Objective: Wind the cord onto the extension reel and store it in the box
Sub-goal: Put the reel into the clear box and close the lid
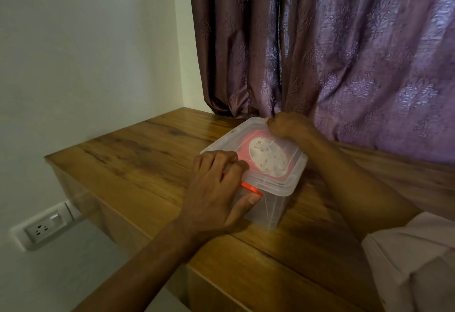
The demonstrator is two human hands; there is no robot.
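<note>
Clear plastic box [268, 203] sits on the wooden worktop [138, 154], toward the back edge, just in front of the purple curtain [344, 53]. Translucent lid [278, 178] is on top of the box. Extension reel [267, 157] is inside, red body with a pale round face, visible through the lid; cord itself can't be made out through the plastic. Left hand [216, 188] is on the box's near-left side: fingers curled over the lid edge, thumb underneath against the red latch [251, 188], so it grips the latch between thumb and fingers. Right hand [288, 125] is at the far corner of the lid, next to the curtain, fingers curled down tight on the lid rim, gripping it. Whether the lid is fully seated can't be told. White sleeve [413, 262] shows at the right, near the worktop's front edge. White wall socket with switch [46, 225] is on the wall below the worktop's left edge.
</note>
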